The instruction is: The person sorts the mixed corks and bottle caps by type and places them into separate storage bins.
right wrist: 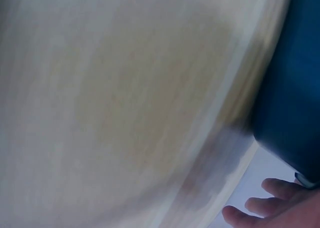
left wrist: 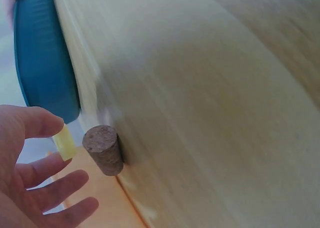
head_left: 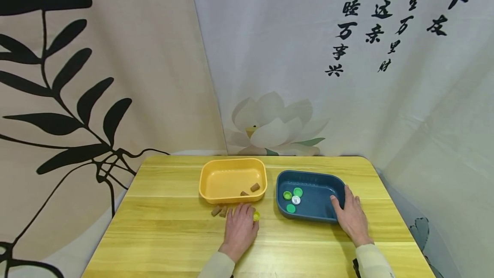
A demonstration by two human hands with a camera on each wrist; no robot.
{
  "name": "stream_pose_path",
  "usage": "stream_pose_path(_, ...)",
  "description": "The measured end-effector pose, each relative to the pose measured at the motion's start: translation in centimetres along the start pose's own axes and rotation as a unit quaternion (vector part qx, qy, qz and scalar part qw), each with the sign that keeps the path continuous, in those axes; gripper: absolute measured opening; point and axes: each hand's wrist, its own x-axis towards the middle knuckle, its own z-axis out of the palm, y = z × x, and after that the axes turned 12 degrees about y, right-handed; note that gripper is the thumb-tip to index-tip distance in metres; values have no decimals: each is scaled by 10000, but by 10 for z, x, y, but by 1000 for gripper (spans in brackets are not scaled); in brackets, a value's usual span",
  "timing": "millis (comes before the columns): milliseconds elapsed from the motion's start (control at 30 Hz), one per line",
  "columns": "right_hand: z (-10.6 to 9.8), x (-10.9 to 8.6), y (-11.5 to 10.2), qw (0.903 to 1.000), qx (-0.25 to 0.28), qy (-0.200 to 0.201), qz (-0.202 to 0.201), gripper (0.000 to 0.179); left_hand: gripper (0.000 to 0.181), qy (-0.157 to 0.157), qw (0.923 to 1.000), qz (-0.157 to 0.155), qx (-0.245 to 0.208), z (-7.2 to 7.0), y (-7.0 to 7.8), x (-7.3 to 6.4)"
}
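Note:
My left hand (head_left: 241,226) pinches a yellow bottle cap (head_left: 256,216) between thumb and index finger, just in front of the yellow tray (head_left: 220,198). In the left wrist view the cap (left wrist: 65,143) sits edge-on between those fingertips, the other fingers spread. A cork (left wrist: 104,150) stands upright on the table beside that hand. Two corks (head_left: 216,211) show left of the hand in the head view. My right hand (head_left: 352,218) holds the right rim of the blue tray (head_left: 320,217), thumb over the edge. Several bottle caps, green ones (head_left: 287,195) and a white one (head_left: 296,200), lie in its left part.
Two more corks (head_left: 255,187) lie in the yellow tray's front right part. Both trays stand side by side on the wooden table (head_left: 162,235), a narrow gap between them. A printed curtain (head_left: 154,76) hangs behind the table's back edge.

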Motion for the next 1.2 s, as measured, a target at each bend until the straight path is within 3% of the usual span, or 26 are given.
stream_pose_path(400,-1,0,0,10000,-15,-32,7,92,36,248,9993,256,59,-10,7,6)
stream_pose_path(667,-1,-1,0,10000,-20,18,-16,92,38,291,9991,303,-51,-25,19,14)
stream_pose_path(1200,-1,-1,0,9999,-21,-121,29,93,37,417,9976,523,-181,-35,45,34)
